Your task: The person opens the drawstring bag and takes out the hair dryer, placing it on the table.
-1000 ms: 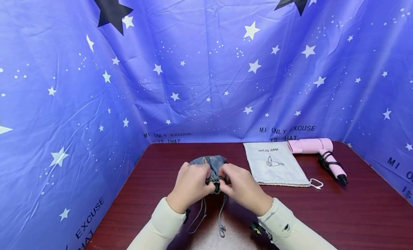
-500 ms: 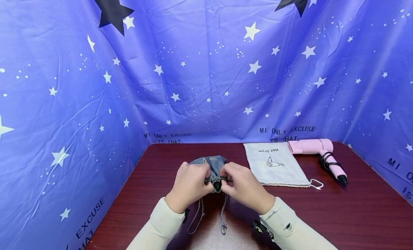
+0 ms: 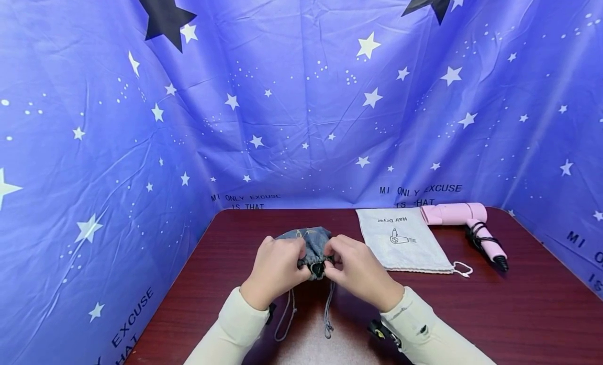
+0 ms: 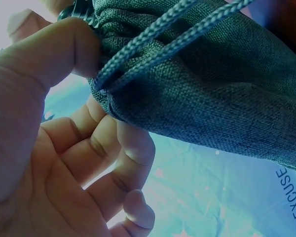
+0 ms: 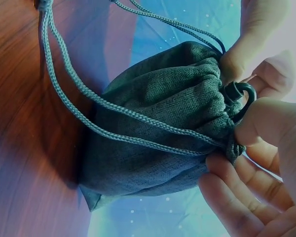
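A grey drawstring bag [image 3: 316,240] stands on the table between my two hands, its gathered mouth facing me. At the mouth's left side my left hand [image 3: 279,265] pinches the cloth rim between thumb and fingers. My right hand [image 3: 360,273] pinches the opposite side of the rim. A black curved cable [image 5: 246,94] shows in the mouth; the rest of the bag's contents is hidden. Grey drawstrings [image 5: 113,111] hang loose from both sides of the bag, knotted at the ends.
To the right on the dark red table [image 3: 471,312] lies a flat white drawstring bag [image 3: 405,250] printed "Hair Dryer". Beside it rests a pink hair dryer [image 3: 454,214] with its black cord wrapped round the handle. A blue star-patterned curtain [image 3: 301,92] encloses the table's back and sides.
The bag's mouth has widened slightly as my right hand shifts a little to the right, and more of the black cable shows. The drawstring ends have swung slightly.
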`<state>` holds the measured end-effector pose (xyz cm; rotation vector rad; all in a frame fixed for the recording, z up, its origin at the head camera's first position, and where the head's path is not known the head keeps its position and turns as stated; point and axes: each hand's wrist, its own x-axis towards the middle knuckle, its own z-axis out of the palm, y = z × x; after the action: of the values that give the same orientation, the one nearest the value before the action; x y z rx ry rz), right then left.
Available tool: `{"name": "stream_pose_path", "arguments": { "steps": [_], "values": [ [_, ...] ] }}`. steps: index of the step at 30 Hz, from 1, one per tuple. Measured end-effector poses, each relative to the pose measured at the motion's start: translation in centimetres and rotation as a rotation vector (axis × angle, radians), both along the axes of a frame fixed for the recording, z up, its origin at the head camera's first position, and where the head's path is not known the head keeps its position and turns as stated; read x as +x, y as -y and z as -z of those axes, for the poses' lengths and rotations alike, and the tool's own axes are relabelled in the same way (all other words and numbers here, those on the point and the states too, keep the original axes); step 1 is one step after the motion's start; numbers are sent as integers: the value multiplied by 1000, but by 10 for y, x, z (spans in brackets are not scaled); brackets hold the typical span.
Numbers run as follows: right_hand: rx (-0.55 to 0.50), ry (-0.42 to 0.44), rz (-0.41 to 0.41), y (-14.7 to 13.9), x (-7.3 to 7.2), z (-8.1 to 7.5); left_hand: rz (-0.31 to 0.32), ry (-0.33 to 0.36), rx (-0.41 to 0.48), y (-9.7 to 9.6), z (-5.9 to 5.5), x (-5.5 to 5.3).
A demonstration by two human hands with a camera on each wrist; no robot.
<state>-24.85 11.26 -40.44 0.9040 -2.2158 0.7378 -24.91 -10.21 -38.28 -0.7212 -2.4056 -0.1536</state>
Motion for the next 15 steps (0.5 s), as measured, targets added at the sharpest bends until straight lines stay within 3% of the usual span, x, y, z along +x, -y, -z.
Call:
{"name": "stream_pose_path", "arguments": {
  "steps": [15],
  "values": [
    [0,-4,14,-4,-2,-3,2,27,22,2,-3,0]
  ]
}}
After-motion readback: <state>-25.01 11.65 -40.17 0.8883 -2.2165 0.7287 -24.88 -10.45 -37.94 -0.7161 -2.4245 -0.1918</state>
